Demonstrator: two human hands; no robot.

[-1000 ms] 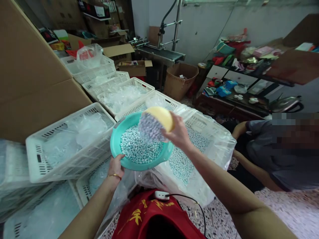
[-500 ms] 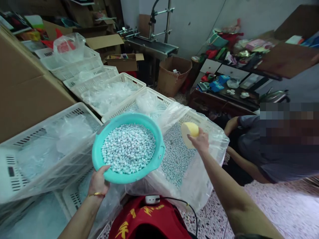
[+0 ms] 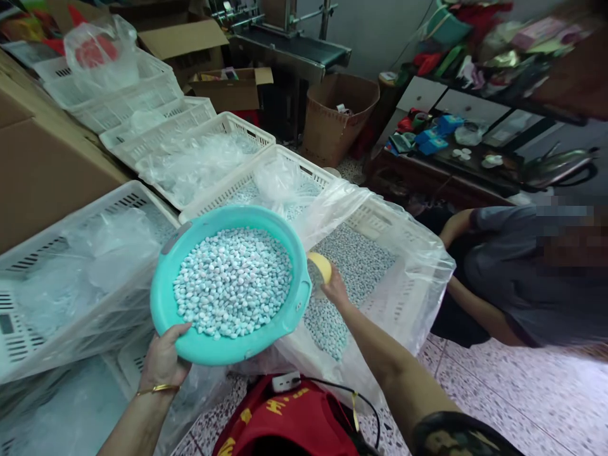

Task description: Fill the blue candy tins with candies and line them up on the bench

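My left hand [image 3: 164,360] grips the near left rim of a turquoise plastic basin [image 3: 164,297], thumb over the edge. Small pale blue-white pieces [image 3: 235,282], pebble- or candy-like, fill much of the basin, which is tilted a little. Fingers of my right hand [image 3: 336,288] are closed on a small yellow bowl [image 3: 322,266], just right of the basin rim. Its opening faces left and down, close to similar pieces [image 3: 358,266] in a plastic-lined white crate [image 3: 413,278] below. Whether the bowl holds any pieces I cannot tell.
More white crates [image 3: 228,123] with plastic bags run along the left and back. A tall cardboard box [image 3: 339,126] stands behind, near a conveyor [image 3: 294,50]. At the right sits another person [image 3: 503,272] in a grey shirt, close to the crate.
My right hand has brought the yellow bowl leftward and lower, from over the crate's far side to beside the basin. The basin sits slightly further left, and the view has shifted.
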